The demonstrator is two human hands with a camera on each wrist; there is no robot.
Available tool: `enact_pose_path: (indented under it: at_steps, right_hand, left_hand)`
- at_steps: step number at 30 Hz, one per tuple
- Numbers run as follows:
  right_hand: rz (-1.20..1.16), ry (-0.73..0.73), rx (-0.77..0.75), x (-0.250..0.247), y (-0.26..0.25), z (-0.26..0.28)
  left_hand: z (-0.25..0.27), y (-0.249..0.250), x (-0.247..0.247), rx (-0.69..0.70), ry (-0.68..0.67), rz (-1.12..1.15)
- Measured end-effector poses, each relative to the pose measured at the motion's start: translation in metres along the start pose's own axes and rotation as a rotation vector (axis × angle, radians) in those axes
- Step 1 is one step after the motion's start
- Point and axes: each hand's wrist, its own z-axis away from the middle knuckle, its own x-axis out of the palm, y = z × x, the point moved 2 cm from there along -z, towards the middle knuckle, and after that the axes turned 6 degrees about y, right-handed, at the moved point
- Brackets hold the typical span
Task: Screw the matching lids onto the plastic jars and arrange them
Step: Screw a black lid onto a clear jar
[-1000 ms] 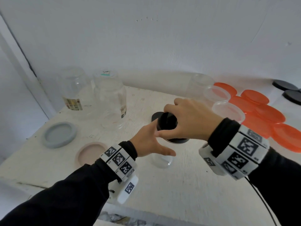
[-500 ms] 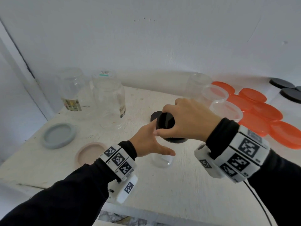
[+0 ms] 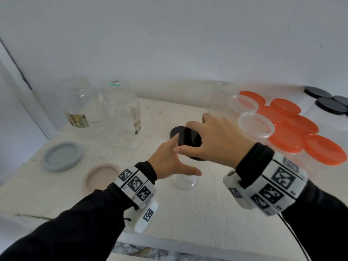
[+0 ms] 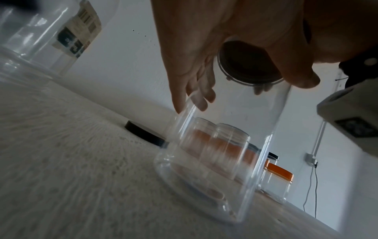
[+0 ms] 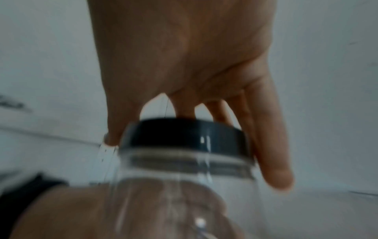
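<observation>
My right hand (image 3: 216, 140) grips the black lid (image 3: 189, 137) from above, directly on the mouth of the clear jar (image 4: 220, 161), which stands upright in the middle of the desk (image 3: 188, 213), while my left hand (image 3: 169, 162) clasps its left wall.

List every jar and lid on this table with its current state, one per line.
Clear jar: upright, held by left hand.
Black lid: on that jar, gripped by right hand.
Spare black lid: flat on table.
Two labelled jars: open, lidless.
Grey lid, pink lid: loose.
Orange-lidded jars: capped.
</observation>
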Motion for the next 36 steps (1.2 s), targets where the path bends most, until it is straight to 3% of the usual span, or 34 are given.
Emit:
enact_pose_path:
  at_steps: [4, 6, 13, 15, 19, 22, 26, 28, 33, 36]
  right_hand:
    - [-0.268, -0.204, -0.161, -0.008, 0.012, 0.002]
    - [-0.297, -0.194, -0.255, -0.01, 0.012, 0.001]
    - [0.022, 0.071, -0.024, -0.002, -0.007, -0.002]
    - [-0.02, 0.006, -0.026, -0.002, -0.004, 0.0]
    - [-0.292, -0.283, -0.172, -0.01, 0.008, 0.004]
    - [-0.293, -0.215, -0.177, -0.009, 0.01, 0.004]
    - [-0.117, -0.003, 0.008, -0.003, 0.0, 0.002]
    - [-0.051, 0.034, 0.034, -0.001, -0.002, 0.002]
    - [-0.274, -0.24, -0.14, -0.005, 0.008, 0.005]
    - [-0.289, -0.185, -0.174, -0.005, 0.009, 0.005]
  left_hand:
    - [0.0, -0.004, 0.0, -0.007, -0.012, -0.008]
    - [0.0, -0.006, 0.0, -0.005, -0.008, -0.028]
    - [0.001, -0.002, 0.0, -0.005, 0.006, -0.007]
    - [0.001, -0.003, 0.0, -0.004, -0.003, -0.003]
    - [0.001, -0.007, 0.001, -0.006, 0.0, -0.016]
    - [0.001, -0.007, 0.003, -0.007, 0.002, -0.031]
    - [0.003, -0.006, 0.003, -0.015, 0.024, 0.0]
    - [0.004, -0.006, 0.003, -0.015, 0.019, 0.008]
    - [0.002, -0.007, 0.002, -0.009, 0.005, -0.019]
    - [0.002, -0.007, 0.002, -0.011, 0.004, -0.03]
